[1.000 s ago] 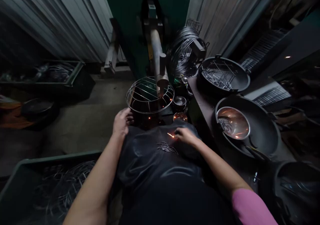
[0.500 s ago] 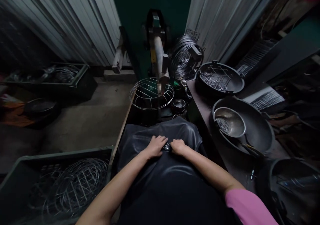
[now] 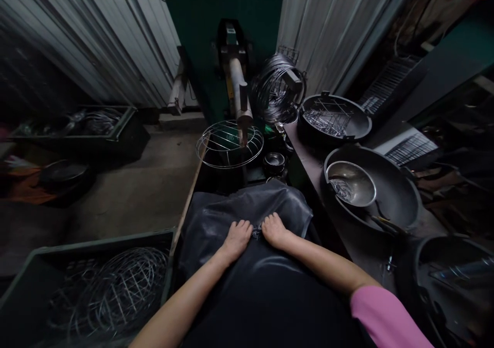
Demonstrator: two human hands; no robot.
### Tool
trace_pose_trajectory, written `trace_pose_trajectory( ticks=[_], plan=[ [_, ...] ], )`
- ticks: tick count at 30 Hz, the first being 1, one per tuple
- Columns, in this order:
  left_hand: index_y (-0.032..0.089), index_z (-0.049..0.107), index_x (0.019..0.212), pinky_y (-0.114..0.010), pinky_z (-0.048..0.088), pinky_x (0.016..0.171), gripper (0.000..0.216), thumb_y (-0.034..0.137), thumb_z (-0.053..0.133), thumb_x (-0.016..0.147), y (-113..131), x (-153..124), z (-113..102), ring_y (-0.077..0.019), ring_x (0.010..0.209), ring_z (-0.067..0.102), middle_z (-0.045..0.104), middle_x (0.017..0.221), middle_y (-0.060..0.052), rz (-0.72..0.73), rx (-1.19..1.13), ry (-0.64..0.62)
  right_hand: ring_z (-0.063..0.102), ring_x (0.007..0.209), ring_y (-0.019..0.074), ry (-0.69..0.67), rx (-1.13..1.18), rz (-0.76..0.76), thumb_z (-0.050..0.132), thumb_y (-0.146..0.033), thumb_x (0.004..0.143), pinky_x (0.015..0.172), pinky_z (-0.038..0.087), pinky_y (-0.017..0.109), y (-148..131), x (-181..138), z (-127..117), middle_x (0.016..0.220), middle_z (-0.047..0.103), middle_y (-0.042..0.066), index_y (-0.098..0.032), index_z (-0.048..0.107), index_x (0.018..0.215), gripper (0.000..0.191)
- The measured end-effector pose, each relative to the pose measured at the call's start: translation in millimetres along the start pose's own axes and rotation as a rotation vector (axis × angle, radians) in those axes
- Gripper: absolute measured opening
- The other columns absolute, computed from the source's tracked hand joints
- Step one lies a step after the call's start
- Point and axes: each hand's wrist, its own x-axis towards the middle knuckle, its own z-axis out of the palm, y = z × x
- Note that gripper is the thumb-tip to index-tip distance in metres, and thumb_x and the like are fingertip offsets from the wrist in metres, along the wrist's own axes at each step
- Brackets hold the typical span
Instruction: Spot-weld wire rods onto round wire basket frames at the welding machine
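Observation:
My left hand (image 3: 236, 236) and my right hand (image 3: 273, 229) lie side by side on the black leather apron (image 3: 247, 281) over my lap. Between them sits a small bunch of thin wire pieces (image 3: 257, 231), and the fingers of both hands curl down around it. Ahead of my knees a round wire grid (image 3: 230, 143) rests under the arm of a spot welder (image 3: 236, 88).
A green crate (image 3: 96, 286) of wire baskets stands at the lower left. On the bench to the right are a wire coil (image 3: 278, 88), black pans (image 3: 335, 119), and a metal bowl (image 3: 350, 183) inside a large wok. Another crate (image 3: 77, 129) stands far left.
The sparks at the welder have stopped. My left hand left the wire grid and came down to the apron beside my right hand, both closing on the wire pieces.

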Motion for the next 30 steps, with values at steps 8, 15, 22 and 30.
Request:
trace_pose_trajectory(
  ticks=[8,15,22,30],
  plan=[
    [0.015,0.058,0.09,-0.036,0.035,0.069,0.024,0.01,0.036,0.084,13.3,-5.5,5.2,-0.022,0.082,0.049,0.057,0.088,-0.011,-0.004,0.045,0.047,0.05,0.106,0.0295,-0.076,0.013,-0.026,0.04,-0.01,0.084,0.096,0.029,0.043,12.5,4.1,-5.9,0.111,0.06,0.021,-0.005,0.061,0.108,0.033],
    [0.018,0.059,0.103,-0.04,0.04,0.079,0.029,0.011,0.041,0.08,6.5,-9.7,13.6,-0.0239,0.098,0.049,0.056,0.11,-0.013,-0.054,-0.158,0.112,0.061,0.092,0.0277,-0.174,0.162,0.029,0.048,-0.007,0.079,0.078,0.044,0.037,2.3,14.8,-8.9,0.1,0.065,0.021,-0.007,0.064,0.099,0.026],
    [0.018,0.055,0.114,-0.038,0.042,0.088,0.04,0.023,0.051,0.074,-13.0,-7.9,-7.0,-0.0207,0.095,0.056,0.059,0.105,-0.009,-0.408,-0.982,0.381,0.062,0.092,0.0185,-0.104,0.546,0.013,0.052,-0.015,0.08,0.075,0.045,0.023,47.0,4.0,-19.7,0.099,0.068,0.008,-0.013,0.063,0.102,0.025],
    [0.016,0.065,0.096,-0.03,0.047,0.071,0.038,0.042,0.063,0.068,3.9,23.0,-29.4,-0.019,0.079,0.06,0.066,0.089,-0.008,-0.45,-1.533,0.138,0.06,0.082,0.0175,0.053,1.213,0.067,0.053,-0.015,0.072,0.076,0.044,0.026,40.4,-3.4,-4.9,0.083,0.069,0.003,-0.013,0.067,0.089,0.022]
  ],
)
